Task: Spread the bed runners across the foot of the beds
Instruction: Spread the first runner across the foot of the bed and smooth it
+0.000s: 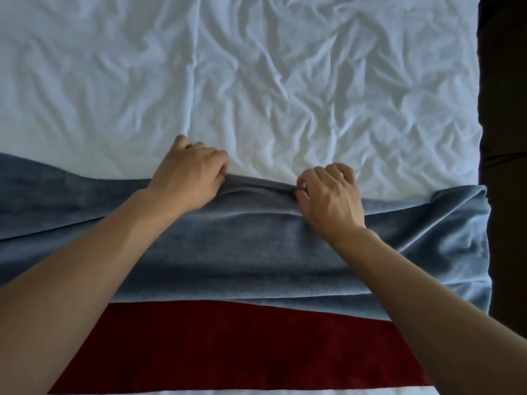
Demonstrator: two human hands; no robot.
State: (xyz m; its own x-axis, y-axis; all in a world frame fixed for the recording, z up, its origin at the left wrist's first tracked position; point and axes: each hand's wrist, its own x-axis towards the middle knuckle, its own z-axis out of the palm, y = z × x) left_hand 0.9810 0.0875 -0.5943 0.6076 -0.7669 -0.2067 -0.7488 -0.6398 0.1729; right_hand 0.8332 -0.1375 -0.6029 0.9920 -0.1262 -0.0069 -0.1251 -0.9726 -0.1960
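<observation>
pinching one blue runner [256,246], two hands: left hand [188,178], right hand [328,195], one red runner [228,346]

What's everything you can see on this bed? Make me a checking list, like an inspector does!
Surface: white sheet, heavily wrinkled.
Job's things: blue runner lies across the bed, its far edge wavy and bunched between the hands; red runner lies flat just nearer the camera, the blue one overlapping its far edge.
Clutter: nothing seen.
Grippers: left hand and right hand each pinch the blue runner's far edge.
Cables: nothing seen.
Surroundings: dark area beyond the bed's right side, too dim to identify.
</observation>
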